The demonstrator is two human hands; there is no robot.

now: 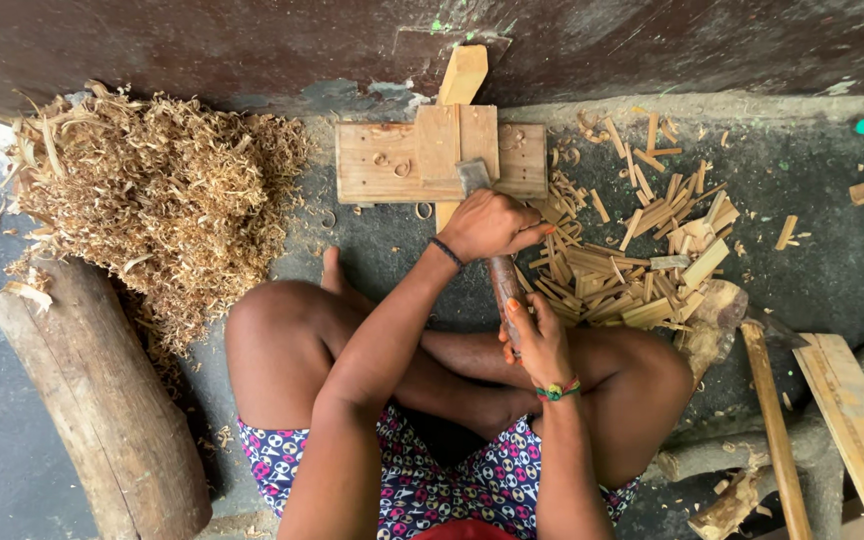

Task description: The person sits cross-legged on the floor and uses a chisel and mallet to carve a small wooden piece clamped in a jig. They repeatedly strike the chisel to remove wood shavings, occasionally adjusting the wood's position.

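A person sits cross-legged on the floor (832, 250), both hands clenched on one drawknife-like blade (487, 225): left hand (487, 225) near its metal end, right hand (537, 340) on the handle. The blade's tip rests on a wooden jig board (382, 165) by the wall. One shavings heap (162, 190) and one pile of split slats (632, 260) suggest much already done. One log (102, 400) lies left.

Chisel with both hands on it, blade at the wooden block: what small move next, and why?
Probably a short push forward. The left hand bears down near the blade, the right hand grips the handle of the chisel, and its edge sits on the wooden block braced against the wall.
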